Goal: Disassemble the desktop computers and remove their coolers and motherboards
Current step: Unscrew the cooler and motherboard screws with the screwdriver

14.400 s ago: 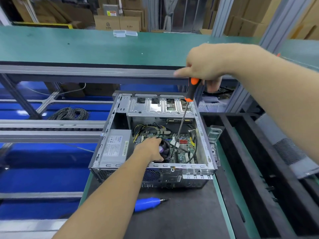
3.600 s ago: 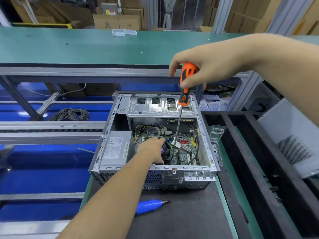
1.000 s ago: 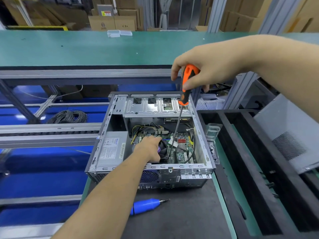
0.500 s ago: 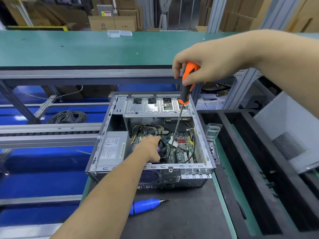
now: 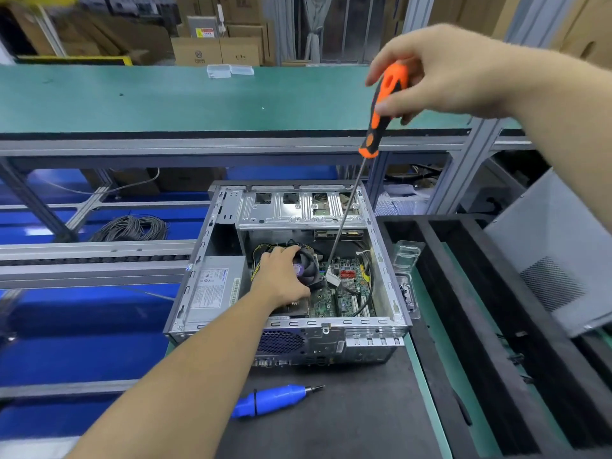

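the left hand [image 5: 281,276] is gripping the cooler [image 5: 306,268] in the open case [image 5: 381,323], the right hand [image 5: 430,71] is grasping the screwdriver [image 5: 381,107], and the motherboard [image 5: 347,293] is sitting unremoved.

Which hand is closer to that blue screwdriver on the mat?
Left. The left hand is in the case beyond the blue screwdriver; the right hand is high above.

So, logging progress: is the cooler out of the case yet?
Still in. The cooler sits inside the case, left hand gripping it.
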A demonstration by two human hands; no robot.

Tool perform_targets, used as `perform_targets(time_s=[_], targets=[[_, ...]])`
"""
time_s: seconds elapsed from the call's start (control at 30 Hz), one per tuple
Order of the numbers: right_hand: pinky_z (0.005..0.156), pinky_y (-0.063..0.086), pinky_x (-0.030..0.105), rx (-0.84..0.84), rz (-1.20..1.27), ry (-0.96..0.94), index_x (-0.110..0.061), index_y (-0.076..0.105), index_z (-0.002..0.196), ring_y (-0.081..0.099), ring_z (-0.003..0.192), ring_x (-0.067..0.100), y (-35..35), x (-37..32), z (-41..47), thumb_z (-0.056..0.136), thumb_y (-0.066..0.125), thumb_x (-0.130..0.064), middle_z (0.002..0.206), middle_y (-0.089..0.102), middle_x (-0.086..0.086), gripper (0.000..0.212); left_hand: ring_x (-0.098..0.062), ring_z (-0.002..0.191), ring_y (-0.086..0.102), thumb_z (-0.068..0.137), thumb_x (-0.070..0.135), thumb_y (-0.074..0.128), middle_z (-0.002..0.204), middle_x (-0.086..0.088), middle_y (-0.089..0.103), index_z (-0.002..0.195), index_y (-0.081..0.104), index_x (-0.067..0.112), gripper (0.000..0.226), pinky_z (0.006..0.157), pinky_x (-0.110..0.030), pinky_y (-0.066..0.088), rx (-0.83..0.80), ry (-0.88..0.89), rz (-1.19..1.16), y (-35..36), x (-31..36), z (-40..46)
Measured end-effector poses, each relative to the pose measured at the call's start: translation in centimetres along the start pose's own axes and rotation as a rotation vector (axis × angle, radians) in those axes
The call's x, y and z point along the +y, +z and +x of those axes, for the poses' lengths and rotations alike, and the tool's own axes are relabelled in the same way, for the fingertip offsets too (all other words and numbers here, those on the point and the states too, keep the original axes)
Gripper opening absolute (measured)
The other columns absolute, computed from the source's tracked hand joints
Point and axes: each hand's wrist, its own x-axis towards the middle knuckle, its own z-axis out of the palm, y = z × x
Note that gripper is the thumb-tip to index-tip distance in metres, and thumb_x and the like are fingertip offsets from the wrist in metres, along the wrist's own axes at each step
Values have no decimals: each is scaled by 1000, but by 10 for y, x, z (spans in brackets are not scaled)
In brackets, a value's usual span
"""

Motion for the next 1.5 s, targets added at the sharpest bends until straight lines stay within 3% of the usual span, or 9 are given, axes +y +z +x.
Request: perform_targets(time_s=[0.17, 0.3, 0.43, 0.53, 0.63, 0.8, 1.13, 1.27, 1.5], targets=[[65, 62, 45, 342, 682, 225, 0, 62, 106, 74, 78, 34, 32, 12, -4, 95, 67, -23, 94, 65, 15, 26, -24, 133, 32, 59, 42, 84, 141, 1, 44, 152, 34, 27, 107, 106, -44, 41, 28, 66, -85, -7, 6, -5], [60, 61, 43, 662, 729, 163, -14, 54, 89, 64, 66, 22, 30, 19, -5, 102, 52, -28, 79, 53, 4, 20, -20, 129, 42, 58, 41, 90, 137, 4, 48, 150, 41, 24, 106, 109, -41, 40, 77, 43, -255, -15, 0, -9], [56, 55, 27, 866, 899, 333, -14, 48, 108, 54, 59, 11, -8, 55, -4, 106, 35, -40, 84, 49, 0, 29, -7, 107, 57, 57, 35, 94, 116, 16, 57, 139, 55, 22, 91, 98, -29, 47, 179, -20, -608, -29, 0, -9], [40, 32, 17, 823, 886, 566, -19, 50, 96, 47, 43, 13, -4, 77, -7, 100, 31, -59, 66, 49, -1, 44, 5, 87, 67, 64, 30, 92, 104, 16, 69, 106, 67, 32, 49, 76, -12, 52, 246, -55, -864, -44, 13, -7], [40, 33, 18, 640, 595, 748, -16, 54, 77, 49, 40, 20, 38, 106, -22, 92, 46, -42, 59, 51, 7, 31, 7, 77, 68, 68, 33, 90, 90, 20, 71, 99, 66, 31, 39, 59, -9, 50, 278, -62, -1013, -58, 32, -4], [56, 43, 31, 370, 317, 888, -8, 56, 65, 52, 46, 26, 134, 177, -86, 91, 64, -45, 53, 55, 16, 46, -30, 115, 63, 56, 51, 88, 132, -9, 61, 142, 50, 13, 101, 91, -51, 56, 199, -132, -1191, -59, 59, -6], [66, 50, 35, 154, 104, 1024, -6, 68, 86, 63, 74, 35, 261, 243, -170, 91, 66, -15, 80, 65, 16, 10, -30, 123, 59, 44, 62, 84, 128, -5, 66, 128, 65, 19, 96, 107, -56, 43, 75, -187, -1266, -13, 120, -10], [62, 43, 34, 66, 122, 1009, -1, 69, 90, 60, 77, 35, 285, 260, -181, 87, 58, -3, 80, 66, 18, 12, -27, 114, 64, 52, 63, 81, 111, 1, 74, 98, 75, 26, 59, 107, -55, 44, 14, -165, -1241, 0, 150, -4], [75, 50, 39, 7, 204, 1060, -3, 69, 92, 64, 92, 38, 320, 273, -195, 83, 59, -2, 91, 69, 20, 14, -10, 69, 69, 63, 55, 81, 88, 6, 76, 93, 76, 28, 41, 54, -22, 50, -83, -141, -1242, 23, 190, 0]])
